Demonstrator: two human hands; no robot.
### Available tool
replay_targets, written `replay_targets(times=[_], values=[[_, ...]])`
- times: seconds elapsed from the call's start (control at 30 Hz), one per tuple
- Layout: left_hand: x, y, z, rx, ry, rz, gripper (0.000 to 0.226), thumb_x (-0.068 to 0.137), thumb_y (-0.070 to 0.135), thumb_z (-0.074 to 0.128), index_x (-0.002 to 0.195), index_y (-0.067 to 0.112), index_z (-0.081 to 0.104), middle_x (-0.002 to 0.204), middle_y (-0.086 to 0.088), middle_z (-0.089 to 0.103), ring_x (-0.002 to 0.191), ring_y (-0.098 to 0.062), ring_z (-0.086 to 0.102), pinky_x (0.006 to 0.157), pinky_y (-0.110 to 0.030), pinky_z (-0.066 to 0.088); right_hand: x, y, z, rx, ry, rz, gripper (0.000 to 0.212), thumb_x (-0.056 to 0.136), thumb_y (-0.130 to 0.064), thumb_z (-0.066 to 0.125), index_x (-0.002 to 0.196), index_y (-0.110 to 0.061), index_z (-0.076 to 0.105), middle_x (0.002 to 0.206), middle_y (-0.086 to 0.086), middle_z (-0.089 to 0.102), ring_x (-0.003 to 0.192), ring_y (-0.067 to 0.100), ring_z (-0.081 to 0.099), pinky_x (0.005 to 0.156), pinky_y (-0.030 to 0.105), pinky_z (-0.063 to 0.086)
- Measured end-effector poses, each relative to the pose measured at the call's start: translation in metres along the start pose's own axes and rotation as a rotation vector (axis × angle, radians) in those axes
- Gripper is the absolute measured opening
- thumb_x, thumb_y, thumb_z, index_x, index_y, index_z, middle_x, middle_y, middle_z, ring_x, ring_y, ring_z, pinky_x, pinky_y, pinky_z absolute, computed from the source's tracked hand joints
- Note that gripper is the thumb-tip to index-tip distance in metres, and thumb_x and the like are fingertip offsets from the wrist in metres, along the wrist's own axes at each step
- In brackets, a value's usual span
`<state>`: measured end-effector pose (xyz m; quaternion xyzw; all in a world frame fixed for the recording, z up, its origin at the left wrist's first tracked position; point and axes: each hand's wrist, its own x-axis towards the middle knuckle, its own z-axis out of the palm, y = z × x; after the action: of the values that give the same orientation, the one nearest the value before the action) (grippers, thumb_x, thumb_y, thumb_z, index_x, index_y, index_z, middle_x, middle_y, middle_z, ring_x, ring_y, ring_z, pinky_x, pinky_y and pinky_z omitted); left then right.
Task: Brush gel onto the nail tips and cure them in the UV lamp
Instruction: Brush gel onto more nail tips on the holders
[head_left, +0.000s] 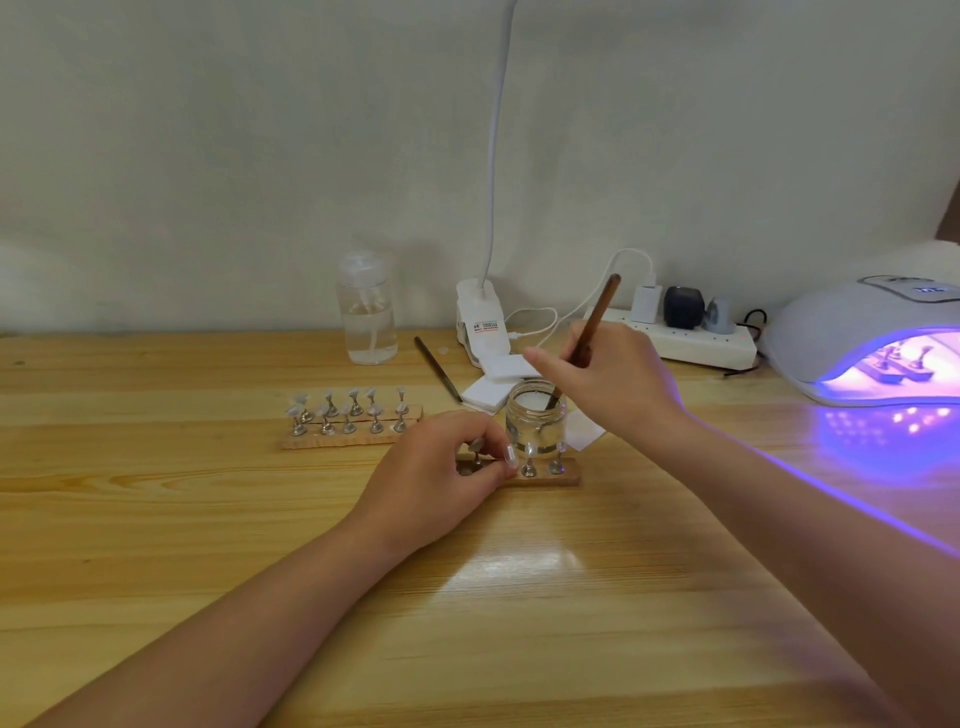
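Note:
My right hand (608, 384) grips a brown brush (597, 322) whose tip dips into a small clear glass jar (535, 421). Just in front of the jar lies a wooden strip (550, 479) with nail tips on metal stands. My left hand (441, 467) pinches one nail-tip stand (510, 457) at the strip's left end. Two more wooden strips (353, 436) with several nail tips lie further left. At the right, the white UV lamp (852, 332) glows purple, with another holder (898, 366) of tips inside it.
A clear pump bottle (366, 312) stands at the back. Beside it are a clip lamp base (480, 325), white pads (493, 382), a second thin brush (439, 369) and a power strip (685, 338) with plugs. All of it rests on a wooden table (208, 519).

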<state>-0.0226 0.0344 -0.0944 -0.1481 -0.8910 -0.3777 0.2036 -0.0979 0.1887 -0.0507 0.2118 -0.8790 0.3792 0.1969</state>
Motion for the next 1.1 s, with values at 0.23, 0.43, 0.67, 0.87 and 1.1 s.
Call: replay_targets(times=[0.23,0.43,0.67,0.87,1.1], values=[[0.000,0.001,-0.001,-0.117,0.056,-0.007,0.019,0.076,0.011,0.069,0.069,0.027,0.063,0.076,0.003,0.067,0.081,-0.013,0.061,0.075,-0.034,0.047,0.005,0.002,-0.010,0.108,0.099,0.046,0.036,0.083,-0.037,0.062,0.058,-0.013,0.057,0.048,-0.007,0.054,0.052,0.008,0.054,0.059,0.029,0.046],[0.000,0.005,-0.004,-0.215,0.139,-0.036,0.018,0.075,0.008,0.071,0.070,0.024,0.066,0.073,0.010,0.067,0.075,0.000,0.061,0.080,-0.016,0.044,0.003,0.014,-0.016,0.285,0.176,0.181,0.040,0.085,-0.034,0.062,0.051,-0.017,0.051,0.037,-0.010,0.050,0.040,-0.006,0.049,0.048,0.010,0.038],[-0.001,0.010,-0.006,-0.228,0.184,-0.038,0.019,0.075,0.007,0.072,0.070,0.024,0.065,0.072,0.010,0.066,0.078,0.006,0.059,0.074,-0.001,0.036,0.001,0.022,-0.017,0.359,0.169,0.283,0.039,0.086,-0.031,0.061,0.051,-0.016,0.050,0.036,-0.012,0.051,0.041,-0.008,0.047,0.055,0.020,0.033],[-0.001,0.011,-0.006,-0.253,0.186,-0.040,0.017,0.076,0.006,0.070,0.073,0.023,0.065,0.074,0.008,0.067,0.079,0.004,0.060,0.070,-0.001,0.039,0.003,0.027,-0.024,0.413,0.171,0.311,0.035,0.086,-0.023,0.060,0.054,-0.013,0.052,0.037,-0.010,0.051,0.042,-0.007,0.047,0.059,0.021,0.037],[0.000,0.008,-0.006,-0.235,0.207,-0.048,0.020,0.076,0.008,0.071,0.072,0.027,0.064,0.073,0.012,0.066,0.077,0.005,0.060,0.078,-0.002,0.037,0.005,0.027,-0.028,0.469,0.178,0.331,0.032,0.085,-0.020,0.060,0.054,-0.015,0.050,0.037,-0.009,0.051,0.044,0.000,0.045,0.058,0.023,0.037]])
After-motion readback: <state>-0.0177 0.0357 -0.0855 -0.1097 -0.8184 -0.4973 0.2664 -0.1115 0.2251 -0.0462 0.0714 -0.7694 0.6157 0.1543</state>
